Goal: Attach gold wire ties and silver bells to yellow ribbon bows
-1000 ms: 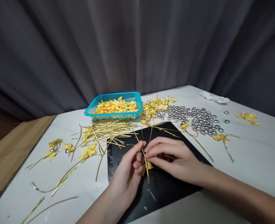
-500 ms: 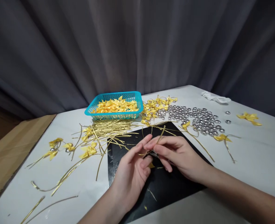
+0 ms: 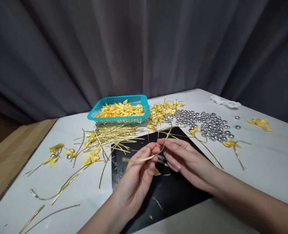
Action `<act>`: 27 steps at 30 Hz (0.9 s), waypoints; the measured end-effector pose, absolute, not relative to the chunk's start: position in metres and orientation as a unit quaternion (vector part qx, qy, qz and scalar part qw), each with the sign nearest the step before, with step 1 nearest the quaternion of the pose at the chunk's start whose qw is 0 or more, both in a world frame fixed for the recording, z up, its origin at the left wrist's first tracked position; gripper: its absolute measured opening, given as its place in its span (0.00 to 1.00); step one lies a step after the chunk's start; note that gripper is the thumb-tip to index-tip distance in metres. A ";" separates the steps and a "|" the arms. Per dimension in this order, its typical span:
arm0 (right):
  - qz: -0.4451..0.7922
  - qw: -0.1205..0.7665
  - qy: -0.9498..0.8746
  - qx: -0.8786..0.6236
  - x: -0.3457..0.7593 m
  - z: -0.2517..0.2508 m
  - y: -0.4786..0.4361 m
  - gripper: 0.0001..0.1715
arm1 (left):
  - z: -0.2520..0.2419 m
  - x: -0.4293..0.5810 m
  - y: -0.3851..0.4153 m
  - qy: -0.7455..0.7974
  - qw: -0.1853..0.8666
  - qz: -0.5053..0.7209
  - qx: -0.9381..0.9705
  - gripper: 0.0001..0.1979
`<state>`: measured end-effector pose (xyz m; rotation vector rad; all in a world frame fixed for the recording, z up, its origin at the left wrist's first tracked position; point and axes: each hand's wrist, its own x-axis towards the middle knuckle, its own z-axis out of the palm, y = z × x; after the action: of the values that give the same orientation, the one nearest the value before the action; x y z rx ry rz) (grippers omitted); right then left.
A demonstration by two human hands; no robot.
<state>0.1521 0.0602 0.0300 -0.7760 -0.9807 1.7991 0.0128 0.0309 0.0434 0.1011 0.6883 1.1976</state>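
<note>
My left hand (image 3: 139,172) and my right hand (image 3: 183,159) meet above a black mat (image 3: 178,195) at the table's near middle. Both pinch one thin gold wire tie (image 3: 148,157), which bends between my fingertips, one end sticking left and the other curving up past my right fingers. A small yellow ribbon bow (image 3: 157,172) shows just below my left fingers; whether it hangs on the tie I cannot tell. A heap of gold wire ties (image 3: 114,135) lies just beyond my left hand.
A turquoise basket (image 3: 119,121) of yellow bows stands at the back. Right of it lie finished yellow bows (image 3: 162,112) and several silver bells (image 3: 204,123). More bows with ties (image 3: 53,156) are scattered left. A brown cardboard sheet (image 3: 9,152) borders the table's left edge.
The gold tie stood nearly upright between my fingers; it now lies bent sideways, and both hands have risen slightly and moved away from me.
</note>
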 end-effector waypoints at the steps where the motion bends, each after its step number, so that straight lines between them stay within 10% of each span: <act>1: 0.731 0.457 -0.396 -0.315 0.152 0.029 0.060 0.11 | 0.044 0.013 0.031 0.316 0.771 0.551 0.050 0.17; 27: 0.788 0.459 -0.296 -0.283 0.158 0.030 0.065 0.09 | 0.034 0.009 0.035 0.374 0.723 0.573 0.096 0.06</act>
<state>0.1578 0.0645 0.0301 -0.6963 -0.7282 1.9409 0.0095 0.0348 0.0339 0.2109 0.8257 1.2661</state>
